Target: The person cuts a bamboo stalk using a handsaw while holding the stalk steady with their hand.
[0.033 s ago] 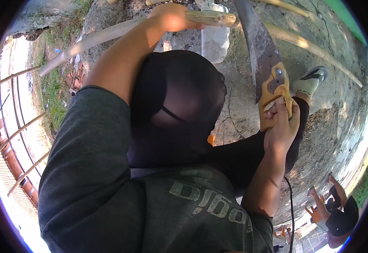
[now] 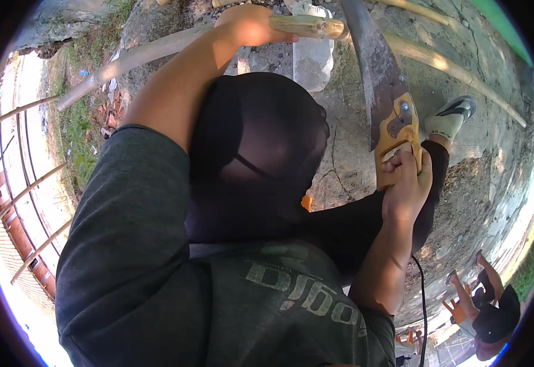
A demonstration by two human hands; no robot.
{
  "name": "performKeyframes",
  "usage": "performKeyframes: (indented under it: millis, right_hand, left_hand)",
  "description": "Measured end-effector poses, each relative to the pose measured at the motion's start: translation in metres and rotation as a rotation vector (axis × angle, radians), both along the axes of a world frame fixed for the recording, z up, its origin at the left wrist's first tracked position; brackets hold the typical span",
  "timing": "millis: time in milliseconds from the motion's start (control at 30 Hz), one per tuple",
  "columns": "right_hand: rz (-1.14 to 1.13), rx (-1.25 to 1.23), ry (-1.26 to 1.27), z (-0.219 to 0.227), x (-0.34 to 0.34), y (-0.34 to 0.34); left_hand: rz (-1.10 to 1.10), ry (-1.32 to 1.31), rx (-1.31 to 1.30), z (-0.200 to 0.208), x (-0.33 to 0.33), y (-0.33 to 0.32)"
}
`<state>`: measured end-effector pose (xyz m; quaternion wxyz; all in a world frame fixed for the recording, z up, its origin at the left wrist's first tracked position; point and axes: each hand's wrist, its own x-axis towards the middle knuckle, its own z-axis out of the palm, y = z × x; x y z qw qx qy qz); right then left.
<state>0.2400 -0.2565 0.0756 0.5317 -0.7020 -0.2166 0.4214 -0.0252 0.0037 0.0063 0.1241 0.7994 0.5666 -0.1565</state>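
Note:
A long bamboo pole [image 2: 132, 60] runs across the top of the view, and my left hand [image 2: 246, 24] is wrapped around it. In my right hand [image 2: 408, 183] is the yellow handle of a handsaw [image 2: 384, 82], whose wide, worn metal blade points away from me. The blade crosses the pole just right of my left hand, with its toothed edge toward that hand. How deep the teeth sit in the bamboo cannot be made out. Under the pole lies a whitish, ridged object [image 2: 313, 66] that I cannot identify.
My outstretched leg ends in a sandalled foot [image 2: 451, 116] right of the saw. Another bamboo pole [image 2: 416, 10] lies on the cracked concrete ground [image 2: 334, 140] at the far right. A black cable [image 2: 424, 293] hangs by my right arm. Another person [image 2: 493, 315] is at the lower right.
The saw and my right hand have shifted very slightly back and left. My left hand stays around the bamboo pole.

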Motion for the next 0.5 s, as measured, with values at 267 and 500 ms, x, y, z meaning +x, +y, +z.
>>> performKeyframes:
  millis: [267,500]
  right_hand:
    - [0.358,0.121,-0.128,0.019,-0.003,-0.018]
    - [0.329,0.265,0.052,-0.008,-0.002,-0.025]
  left_hand:
    - [0.021,-0.088,-0.075,-0.003,-0.003,0.007]
    - [0.039,-0.068,-0.052,-0.009,-0.003,0.008]
